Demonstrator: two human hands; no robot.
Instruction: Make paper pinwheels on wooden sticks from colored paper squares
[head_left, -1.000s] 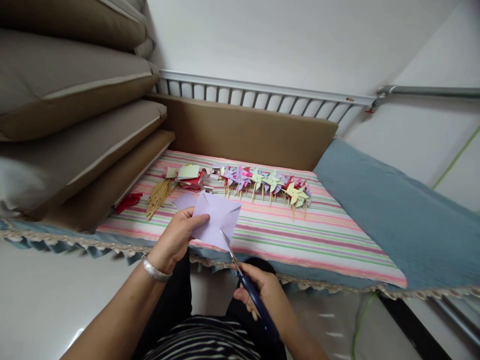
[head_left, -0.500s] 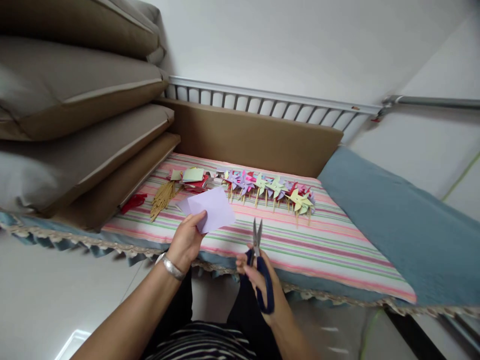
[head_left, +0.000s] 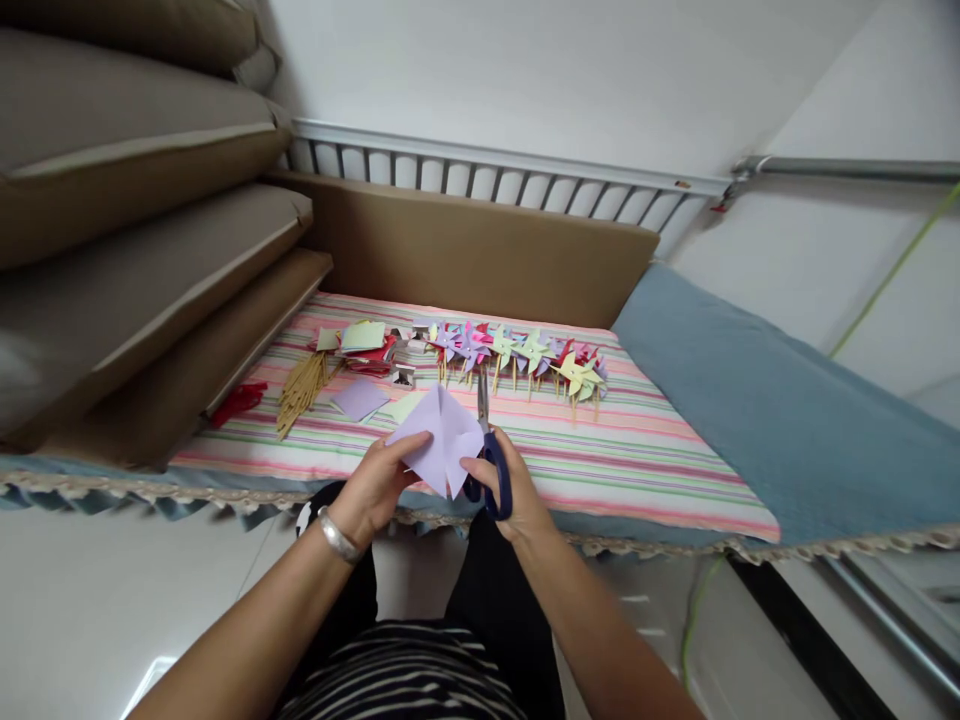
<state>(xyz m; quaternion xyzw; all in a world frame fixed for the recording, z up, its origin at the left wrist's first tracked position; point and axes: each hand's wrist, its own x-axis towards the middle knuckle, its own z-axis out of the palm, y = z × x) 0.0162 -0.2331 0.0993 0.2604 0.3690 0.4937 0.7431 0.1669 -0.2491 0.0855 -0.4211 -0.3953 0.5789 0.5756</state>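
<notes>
A lilac paper square (head_left: 444,440) is pinched at its left edge by my left hand (head_left: 375,482), which wears a silver bangle. My right hand (head_left: 504,492) grips blue-handled scissors (head_left: 491,455) with the blades pointing up, and its thumb and fingers also touch the paper's right edge. Both hands hover over the front edge of a striped mat (head_left: 637,470). Beyond them lies a row of small paper pinwheels on sticks (head_left: 517,352).
Wooden sticks (head_left: 300,385), a pile of coloured paper squares (head_left: 364,345), a loose lilac square (head_left: 360,397) and a red scrap (head_left: 236,402) lie at the mat's left. Brown cushions (head_left: 127,260) are stacked left, a blue blanket (head_left: 765,410) lies right, a railing (head_left: 487,180) behind.
The scissors came off the paper, swung upright, and my right hand moved up and left to meet the paper. The sheet was turned in my left hand.
</notes>
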